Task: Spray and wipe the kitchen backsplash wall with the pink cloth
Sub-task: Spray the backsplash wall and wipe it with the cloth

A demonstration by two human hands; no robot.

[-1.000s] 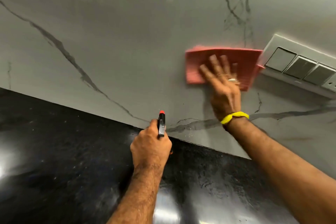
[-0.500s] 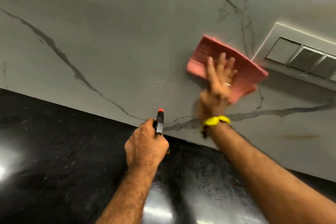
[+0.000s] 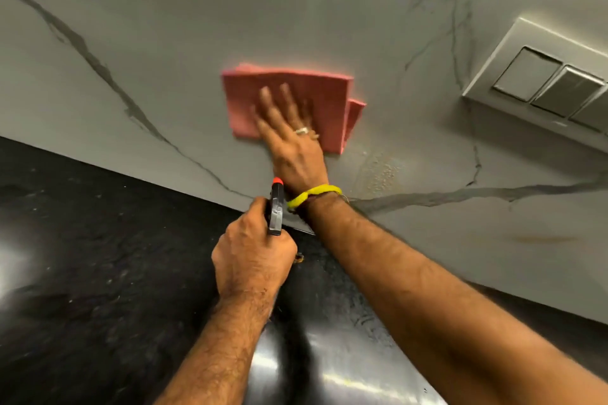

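- The pink cloth (image 3: 289,102) is folded and pressed flat against the grey marble-look backsplash (image 3: 164,43), left of the switch plate (image 3: 539,76) and well apart from it.
- The cloth is pinned by the right hand (image 3: 292,138), palm down, fingers spread and laid flat on it, a bit blurred. A ring (image 3: 302,130) can be seen on one finger, and a yellow band (image 3: 312,195) is worn at the wrist.
- A loose fold of the cloth is poking out on the right edge.
- A patch of fine droplets (image 3: 381,171) is left on the wall just below and right of the cloth, above a dark vein.
- The spray bottle (image 3: 276,207) is gripped by the left hand (image 3: 253,256), fist closed around it, so only the dark head and the red nozzle tip are visible. The nozzle is pointed up at the wall, right beside the right wrist.
- The body of the bottle is hidden by the hand.
- The black shiny countertop (image 3: 98,273) is met by the wall just under both hands.
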